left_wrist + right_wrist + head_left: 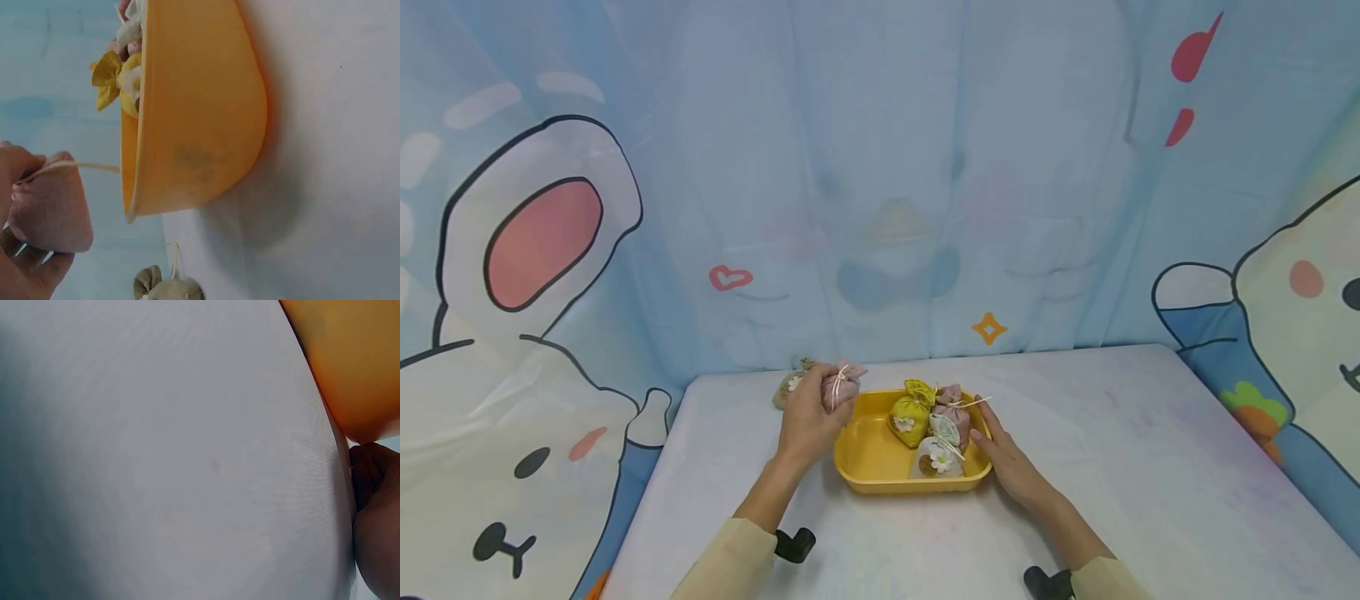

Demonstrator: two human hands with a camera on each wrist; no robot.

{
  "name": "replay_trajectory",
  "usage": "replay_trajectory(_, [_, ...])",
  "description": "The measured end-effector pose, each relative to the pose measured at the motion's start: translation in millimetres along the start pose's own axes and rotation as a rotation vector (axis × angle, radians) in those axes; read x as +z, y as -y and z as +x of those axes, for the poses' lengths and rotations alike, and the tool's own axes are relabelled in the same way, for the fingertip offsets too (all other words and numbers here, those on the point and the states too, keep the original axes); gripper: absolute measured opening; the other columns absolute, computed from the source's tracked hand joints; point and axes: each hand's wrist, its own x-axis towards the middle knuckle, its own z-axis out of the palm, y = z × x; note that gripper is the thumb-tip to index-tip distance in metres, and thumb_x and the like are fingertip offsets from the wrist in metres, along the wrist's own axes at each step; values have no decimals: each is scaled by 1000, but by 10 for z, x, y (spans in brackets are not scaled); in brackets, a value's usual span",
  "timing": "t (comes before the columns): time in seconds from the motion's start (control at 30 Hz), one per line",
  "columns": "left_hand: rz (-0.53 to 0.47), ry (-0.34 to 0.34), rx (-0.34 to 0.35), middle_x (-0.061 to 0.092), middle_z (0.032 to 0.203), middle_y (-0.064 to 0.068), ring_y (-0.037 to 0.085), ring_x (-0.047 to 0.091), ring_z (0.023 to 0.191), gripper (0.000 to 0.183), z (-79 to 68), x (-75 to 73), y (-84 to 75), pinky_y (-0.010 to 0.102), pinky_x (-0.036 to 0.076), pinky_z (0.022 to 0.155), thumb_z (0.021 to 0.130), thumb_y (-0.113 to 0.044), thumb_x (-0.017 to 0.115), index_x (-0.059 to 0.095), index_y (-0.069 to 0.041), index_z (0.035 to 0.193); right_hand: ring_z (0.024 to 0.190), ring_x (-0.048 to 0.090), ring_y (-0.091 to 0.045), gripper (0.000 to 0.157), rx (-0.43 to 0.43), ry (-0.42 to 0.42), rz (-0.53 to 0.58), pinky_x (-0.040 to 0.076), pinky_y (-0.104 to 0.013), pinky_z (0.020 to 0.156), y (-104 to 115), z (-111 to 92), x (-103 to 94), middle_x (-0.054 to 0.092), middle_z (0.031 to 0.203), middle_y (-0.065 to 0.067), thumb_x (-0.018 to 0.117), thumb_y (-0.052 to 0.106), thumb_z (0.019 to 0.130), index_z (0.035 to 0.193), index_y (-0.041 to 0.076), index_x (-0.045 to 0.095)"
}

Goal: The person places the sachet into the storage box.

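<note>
My left hand (811,419) holds a pink drawstring pouch (841,387), tied with a pale cord, above the left end of a yellow tray (868,485). In the left wrist view the fingers curl round this pink pouch (53,209), beside the tray's rim. My right hand (1011,462) grips the tray's right side, thumb at the rim and fingers along the outer wall. Inside the tray sit a yellow pouch (910,419), another pink pouch (953,415) and a whitish pouch (937,460) with a white flower. The right wrist view shows curled fingers (369,469) low beside the tray wall.
A greenish-beige pouch (785,390) lies on the white-covered table (1105,433) behind my left hand, partly hidden by it. A blue curtain (895,167) with cartoon animals hangs along the table's back edge. Black wrist devices (795,546) sit by both sleeves.
</note>
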Motion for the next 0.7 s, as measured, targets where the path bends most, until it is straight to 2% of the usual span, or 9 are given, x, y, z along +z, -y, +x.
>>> replay_trajectory(0.23, [-55,98,2,68,121,10,20,66,101,49,-61,86,-51,37,59,86,89,-17,84,60,-9,131,160,-6,-47,74,-12,-2,0,-3,-73,123,-9,-1,-1,-6,176,-12,31,55,111,168,26,-6])
replay_trajectory(0.4, [-51,105,2,69,121,8,18,66,103,47,-63,113,-83,37,59,90,89,-17,84,61,-10,129,160,-5,-48,74,-12,-3,-9,-3,-73,122,-9,-2,-2,-5,176,-13,31,55,111,168,25,-6])
replay_trajectory(0.7, [-34,114,-16,70,120,9,19,66,102,47,-64,178,-79,38,59,88,89,-19,85,61,-11,129,160,-5,-47,74,-21,-8,-4,-3,-72,123,-16,0,-11,-5,176,-13,31,53,111,168,24,-6])
